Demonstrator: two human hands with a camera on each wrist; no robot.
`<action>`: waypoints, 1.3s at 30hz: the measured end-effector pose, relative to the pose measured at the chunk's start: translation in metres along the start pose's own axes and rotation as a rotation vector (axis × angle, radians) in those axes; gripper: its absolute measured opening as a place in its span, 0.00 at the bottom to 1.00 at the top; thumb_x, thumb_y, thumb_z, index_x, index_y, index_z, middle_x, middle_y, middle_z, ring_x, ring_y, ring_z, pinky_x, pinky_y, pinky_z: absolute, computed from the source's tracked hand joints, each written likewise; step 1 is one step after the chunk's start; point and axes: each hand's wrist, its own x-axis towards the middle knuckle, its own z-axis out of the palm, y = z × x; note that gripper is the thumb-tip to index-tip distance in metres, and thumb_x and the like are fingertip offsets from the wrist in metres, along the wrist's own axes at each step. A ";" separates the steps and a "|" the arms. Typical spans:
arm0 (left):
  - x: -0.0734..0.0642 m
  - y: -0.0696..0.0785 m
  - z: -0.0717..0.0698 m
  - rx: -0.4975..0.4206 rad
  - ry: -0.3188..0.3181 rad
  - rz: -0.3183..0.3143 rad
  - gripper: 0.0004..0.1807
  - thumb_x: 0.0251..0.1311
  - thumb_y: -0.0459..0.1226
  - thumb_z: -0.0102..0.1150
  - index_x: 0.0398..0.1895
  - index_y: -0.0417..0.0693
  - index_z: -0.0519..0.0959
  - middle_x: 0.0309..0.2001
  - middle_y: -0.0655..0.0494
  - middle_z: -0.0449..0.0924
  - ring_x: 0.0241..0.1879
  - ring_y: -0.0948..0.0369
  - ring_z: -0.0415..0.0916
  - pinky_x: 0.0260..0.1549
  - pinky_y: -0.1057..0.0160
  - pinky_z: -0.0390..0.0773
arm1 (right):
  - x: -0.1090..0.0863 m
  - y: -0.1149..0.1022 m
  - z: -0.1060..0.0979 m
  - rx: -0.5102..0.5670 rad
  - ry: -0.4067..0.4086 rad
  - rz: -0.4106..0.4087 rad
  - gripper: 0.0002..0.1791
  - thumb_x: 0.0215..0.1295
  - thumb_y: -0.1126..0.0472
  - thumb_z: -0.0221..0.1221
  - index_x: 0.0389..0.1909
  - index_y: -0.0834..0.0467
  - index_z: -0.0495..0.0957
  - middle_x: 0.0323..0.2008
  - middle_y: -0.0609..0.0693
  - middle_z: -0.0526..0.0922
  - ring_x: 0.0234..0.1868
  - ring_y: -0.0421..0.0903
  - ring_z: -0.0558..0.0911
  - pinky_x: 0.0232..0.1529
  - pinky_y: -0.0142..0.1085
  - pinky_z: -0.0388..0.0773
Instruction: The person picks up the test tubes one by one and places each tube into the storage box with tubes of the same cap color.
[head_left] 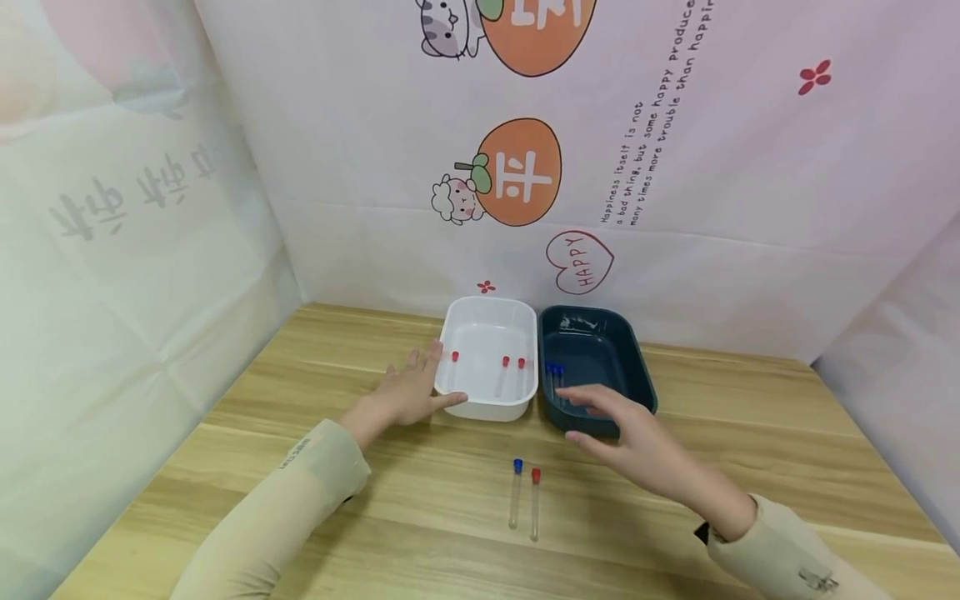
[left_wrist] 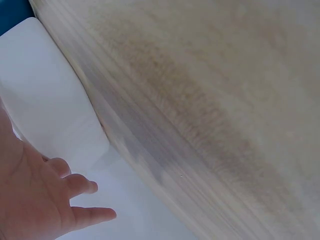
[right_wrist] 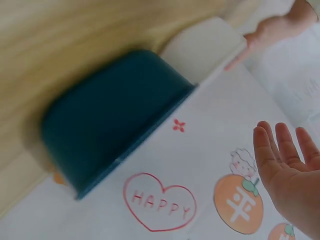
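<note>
My left hand [head_left: 411, 393] rests with spread fingers at the left side of the white basin [head_left: 487, 410]. Inside that basin lie three clear tubes with red caps [head_left: 506, 362]. Over the near edge of the dark teal basin [head_left: 647, 392] hovers my right hand [head_left: 637, 437], fingers extended and nothing held. Blue-capped tubes [head_left: 555, 369] lie in the teal basin, partly hidden by its wall. On the table in front of the basins are one blue-capped tube [head_left: 515, 496] and one red-capped tube [head_left: 535, 507], side by side.
The two basins stand side by side on the wooden table [head_left: 420, 508], close to a printed cloth backdrop [head_left: 360, 167]. A pale cloth [head_left: 135, 275] hangs along the left side, and another [head_left: 900, 358] along the right.
</note>
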 end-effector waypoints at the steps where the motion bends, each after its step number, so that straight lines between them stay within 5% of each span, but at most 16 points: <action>1: 0.000 0.001 0.000 0.004 -0.004 -0.002 0.60 0.68 0.68 0.50 0.83 0.41 0.35 0.83 0.48 0.33 0.80 0.42 0.35 0.71 0.29 0.39 | -0.005 0.002 0.001 -0.008 -0.007 0.001 0.26 0.69 0.61 0.68 0.66 0.56 0.76 0.63 0.51 0.79 0.61 0.52 0.80 0.57 0.50 0.79; 12: 0.001 0.002 0.002 0.013 0.001 0.004 0.59 0.68 0.67 0.51 0.83 0.40 0.35 0.83 0.47 0.34 0.80 0.41 0.35 0.70 0.28 0.39 | -0.035 0.015 0.025 -0.113 -0.145 0.023 0.31 0.64 0.56 0.71 0.67 0.57 0.75 0.64 0.53 0.77 0.62 0.55 0.78 0.58 0.56 0.77; 28: 0.003 -0.004 0.004 0.057 0.010 0.019 0.67 0.59 0.71 0.57 0.83 0.40 0.36 0.83 0.46 0.37 0.80 0.42 0.36 0.70 0.29 0.42 | -0.024 0.011 0.056 -0.258 -0.291 0.014 0.42 0.61 0.40 0.71 0.69 0.60 0.74 0.67 0.56 0.74 0.66 0.56 0.74 0.64 0.57 0.72; 39: 0.003 -0.006 0.007 0.053 0.012 0.023 0.66 0.60 0.71 0.56 0.83 0.40 0.36 0.83 0.47 0.36 0.80 0.42 0.36 0.70 0.29 0.42 | -0.022 0.010 0.068 -0.247 -0.425 0.146 0.54 0.53 0.30 0.70 0.74 0.59 0.68 0.73 0.57 0.67 0.73 0.60 0.65 0.70 0.61 0.62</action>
